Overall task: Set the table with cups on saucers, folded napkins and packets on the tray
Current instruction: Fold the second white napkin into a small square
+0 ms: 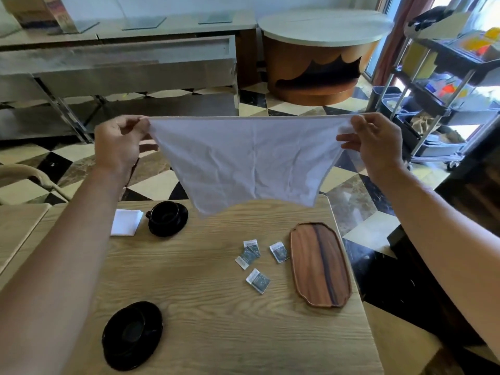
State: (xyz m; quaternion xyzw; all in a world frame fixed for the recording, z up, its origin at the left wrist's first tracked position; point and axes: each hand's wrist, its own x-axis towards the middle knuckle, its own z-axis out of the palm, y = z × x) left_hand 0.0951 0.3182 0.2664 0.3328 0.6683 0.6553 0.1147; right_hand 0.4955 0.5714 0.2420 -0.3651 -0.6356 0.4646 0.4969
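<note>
I hold a white cloth napkin [249, 161] spread open in the air above the far edge of the wooden table [205, 293]. My left hand [119, 144] pinches its top left corner and my right hand [373, 142] pinches its top right corner. On the table a folded white napkin [125, 221] lies beside a black cup on a black saucer [168, 218]. A second black cup and saucer [132, 334] sit near the front left. Several small packets [255, 262] lie loose left of the wooden tray [319, 263], which holds nothing.
A chair back [29, 177] shows at the left beyond the table. A metal counter [119, 74], a round wooden stand [319, 55] and a wheeled cart [443, 87] stand on the checkered floor behind.
</note>
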